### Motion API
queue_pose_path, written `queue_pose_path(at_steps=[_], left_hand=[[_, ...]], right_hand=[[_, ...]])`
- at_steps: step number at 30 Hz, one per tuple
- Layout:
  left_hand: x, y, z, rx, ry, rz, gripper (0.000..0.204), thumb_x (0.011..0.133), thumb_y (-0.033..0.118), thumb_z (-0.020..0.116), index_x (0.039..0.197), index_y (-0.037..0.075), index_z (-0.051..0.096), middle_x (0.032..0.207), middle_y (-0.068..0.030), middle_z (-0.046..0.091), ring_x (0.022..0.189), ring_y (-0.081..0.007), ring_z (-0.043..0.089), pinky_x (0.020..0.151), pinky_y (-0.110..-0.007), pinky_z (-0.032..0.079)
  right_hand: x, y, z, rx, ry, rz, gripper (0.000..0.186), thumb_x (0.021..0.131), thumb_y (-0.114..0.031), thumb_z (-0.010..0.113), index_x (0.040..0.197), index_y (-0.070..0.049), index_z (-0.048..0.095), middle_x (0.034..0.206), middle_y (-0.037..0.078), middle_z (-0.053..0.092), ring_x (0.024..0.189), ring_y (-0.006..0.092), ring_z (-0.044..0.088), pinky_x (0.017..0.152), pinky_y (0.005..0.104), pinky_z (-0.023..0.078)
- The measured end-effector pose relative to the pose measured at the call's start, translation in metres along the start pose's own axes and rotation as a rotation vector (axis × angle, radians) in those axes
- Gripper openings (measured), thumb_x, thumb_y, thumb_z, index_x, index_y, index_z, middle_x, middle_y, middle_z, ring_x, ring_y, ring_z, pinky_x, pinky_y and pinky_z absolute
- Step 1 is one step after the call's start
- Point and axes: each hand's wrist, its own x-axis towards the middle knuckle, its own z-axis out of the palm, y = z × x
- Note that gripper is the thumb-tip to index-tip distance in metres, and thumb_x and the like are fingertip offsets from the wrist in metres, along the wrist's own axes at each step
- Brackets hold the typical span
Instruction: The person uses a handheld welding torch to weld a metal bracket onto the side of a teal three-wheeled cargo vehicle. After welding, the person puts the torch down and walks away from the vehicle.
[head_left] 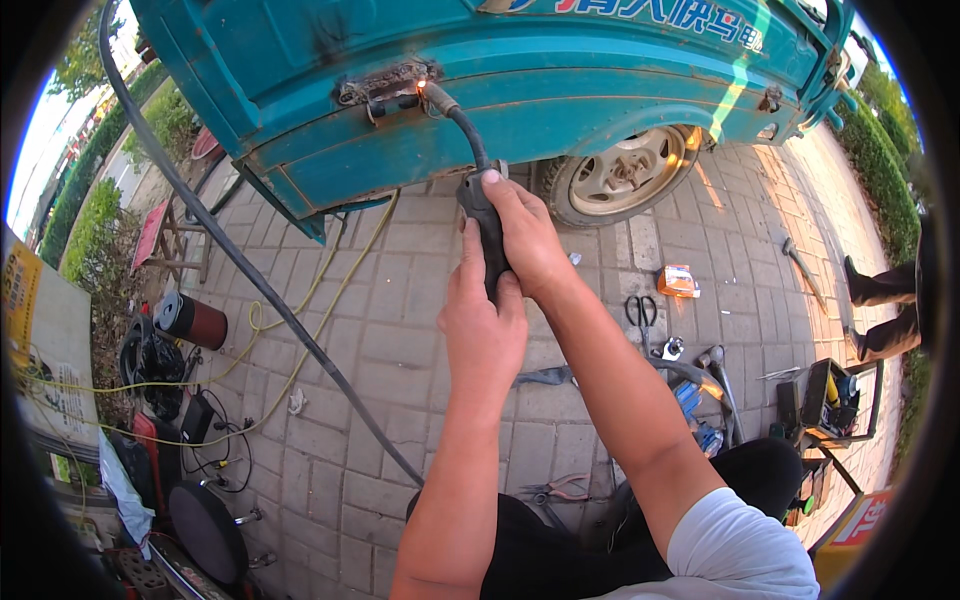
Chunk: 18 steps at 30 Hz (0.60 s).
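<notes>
Both of my hands are wrapped round the black handle of a welding torch [484, 212]. My right hand [530, 235] is closed on its upper part, thumb lying along the top. Lower down, my left hand [480, 315] grips the handle from the left side. The torch's bent neck reaches up to a rusty, scorched metal bracket [385, 84] on the side of a teal vehicle body [420, 140]. A small orange glow shows at the nozzle tip, against the bracket's right end. Whether the tip touches the metal I cannot tell.
A thick black cable [270, 290] crosses on the left, with a yellow hose [310, 340] along the paving. Right of my arms lie scissors [642, 312], an orange box [679, 281], hammers and a toolbox [835, 400]. Pliers [565, 488] lie near my knees. A person's legs [885, 310] stand far right.
</notes>
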Motion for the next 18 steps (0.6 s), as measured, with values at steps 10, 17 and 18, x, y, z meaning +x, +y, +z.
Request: queue_pose_path(at_steps=[10, 17, 18], left_hand=[[0.0, 0.0056, -0.0035, -0.105, -0.046, -0.042, 0.063, 0.097, 0.005, 0.056, 0.156, 0.007, 0.035, 0.133, -0.0201, 0.059, 0.117, -0.0315, 0.063, 0.098, -0.04, 0.049], [-0.0012, 0.0009, -0.0017, -0.018, -0.031, 0.003, 0.063, 0.094, 0.008, 0.059, 0.153, 0.009, 0.039, 0.118, -0.0214, 0.063, 0.108, -0.0382, 0.064, 0.09, -0.046, 0.052], [-0.0014, 0.0004, -0.0015, -0.016, -0.021, 0.009, 0.063, 0.093, 0.008, 0.06, 0.153, 0.009, 0.04, 0.118, -0.0215, 0.063, 0.107, -0.0383, 0.064, 0.09, -0.046, 0.052]], right_hand=[[-0.0031, -0.0049, 0.0037, 0.004, -0.001, 0.022, 0.043, 0.105, -0.044, 0.051, 0.103, -0.003, 0.063, 0.086, 0.005, 0.065, 0.072, 0.0107, 0.059, 0.064, 0.0276, 0.05], [-0.0054, -0.0052, 0.001, 0.011, 0.004, 0.021, 0.041, 0.105, -0.042, 0.051, 0.1, -0.003, 0.063, 0.085, 0.006, 0.065, 0.071, 0.011, 0.059, 0.063, 0.0279, 0.05], [-0.0055, -0.005, 0.0013, 0.014, 0.005, 0.024, 0.041, 0.105, -0.042, 0.051, 0.101, -0.002, 0.063, 0.085, 0.006, 0.065, 0.072, 0.0111, 0.059, 0.063, 0.028, 0.05]])
